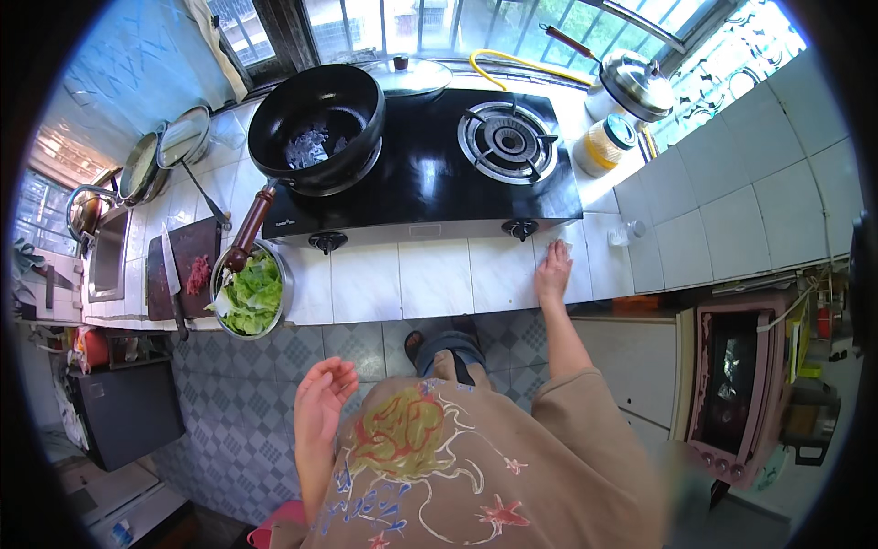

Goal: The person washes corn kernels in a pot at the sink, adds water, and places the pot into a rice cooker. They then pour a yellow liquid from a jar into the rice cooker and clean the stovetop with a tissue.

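Observation:
My right hand (553, 272) lies palm down on the white tiled counter (435, 278), just below the right front corner of the black gas stove (422, 165). Something pale shows at its fingertips; whether a thin white cloth or paper is under it I cannot tell. My left hand (325, 388) hangs in the air before my shirt, fingers loosely curled, holding nothing. A black wok (317, 123) with a wooden handle (251, 226) sits on the left burner, with a little shiny liquid in the bottom. Bare metal shows on the right burner (509, 143).
Below the wok handle stands a metal bowl of lettuce leaves (250, 295). Left of it, a cutting board (161, 274) carries a knife (171, 274) and minced meat (199, 274). A glass lid (411, 75), a lidded jar (605, 145) and a small clear jar (625, 233) border the stove.

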{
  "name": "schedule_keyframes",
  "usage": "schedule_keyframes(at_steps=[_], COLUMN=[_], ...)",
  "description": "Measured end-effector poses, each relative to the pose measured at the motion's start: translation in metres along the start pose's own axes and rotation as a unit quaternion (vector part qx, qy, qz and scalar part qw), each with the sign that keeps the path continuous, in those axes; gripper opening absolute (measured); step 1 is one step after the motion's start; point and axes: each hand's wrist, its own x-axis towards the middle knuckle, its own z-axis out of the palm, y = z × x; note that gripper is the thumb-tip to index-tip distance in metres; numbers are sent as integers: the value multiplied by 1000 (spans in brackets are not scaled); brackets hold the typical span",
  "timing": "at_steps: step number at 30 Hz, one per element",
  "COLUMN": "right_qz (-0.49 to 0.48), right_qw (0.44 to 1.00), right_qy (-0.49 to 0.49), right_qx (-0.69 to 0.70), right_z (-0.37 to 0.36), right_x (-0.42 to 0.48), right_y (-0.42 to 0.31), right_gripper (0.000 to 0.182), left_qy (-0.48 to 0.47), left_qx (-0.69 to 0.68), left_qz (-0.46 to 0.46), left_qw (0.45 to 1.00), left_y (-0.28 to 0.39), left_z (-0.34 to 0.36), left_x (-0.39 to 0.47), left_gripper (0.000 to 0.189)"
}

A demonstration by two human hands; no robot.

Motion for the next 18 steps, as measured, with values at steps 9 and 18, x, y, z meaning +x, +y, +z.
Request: schedule_keyframes(at_steps=[9,18], right_qz=[-274,-274], right_qw=[927,927], right_qy=[-148,-220], right_qx=[209,132], right_z=[44,-2], right_x=[-82,-53], right_y=[-205,-135], right_gripper=[51,50], left_qy=[-16,-60], left_qx=[15,28], left_qz=[-13,-33], left_qw=[1000,997], left_y=[6,-1], left_z=[19,46], left_x=[8,27], left_gripper=[26,27])
